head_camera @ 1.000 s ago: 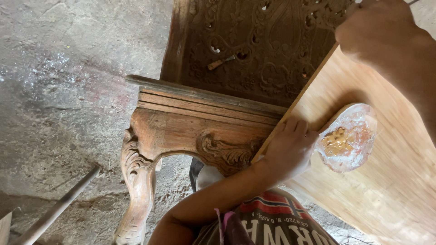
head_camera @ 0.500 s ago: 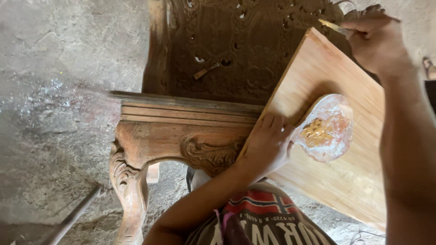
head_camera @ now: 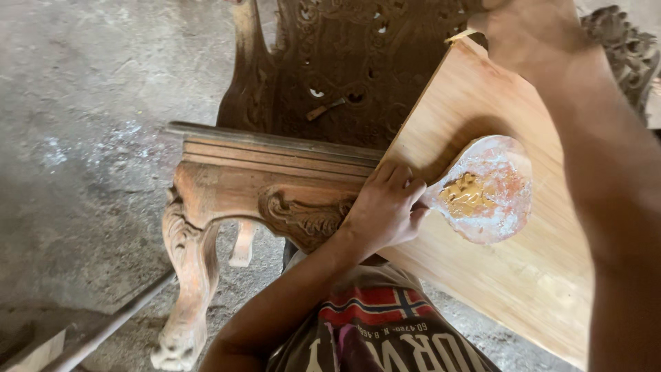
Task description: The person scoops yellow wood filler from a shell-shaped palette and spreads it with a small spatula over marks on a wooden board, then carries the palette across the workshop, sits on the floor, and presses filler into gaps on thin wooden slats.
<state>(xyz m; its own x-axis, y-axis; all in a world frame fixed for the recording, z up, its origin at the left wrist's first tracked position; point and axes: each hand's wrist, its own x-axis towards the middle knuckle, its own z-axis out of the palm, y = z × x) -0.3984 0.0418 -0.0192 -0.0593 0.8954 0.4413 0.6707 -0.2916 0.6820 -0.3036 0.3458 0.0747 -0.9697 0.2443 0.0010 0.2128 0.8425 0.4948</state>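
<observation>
the left hand (head_camera: 385, 210) pins a clear plastic bag of screws (head_camera: 485, 189) on the tilted plywood board (head_camera: 482, 275) resting over the carved chair (head_camera: 275, 186). the right hand (head_camera: 527, 34) grips the board's top corner. a loosened grip could let board and bag slide off.

Both forearms bare, no sleeves, watch or rings showing on left hand (head_camera: 385, 210) or right hand (head_camera: 527, 34); below the left hand, a grey T-shirt (head_camera: 379, 331) with red-white-blue flag print and lettering.
</observation>
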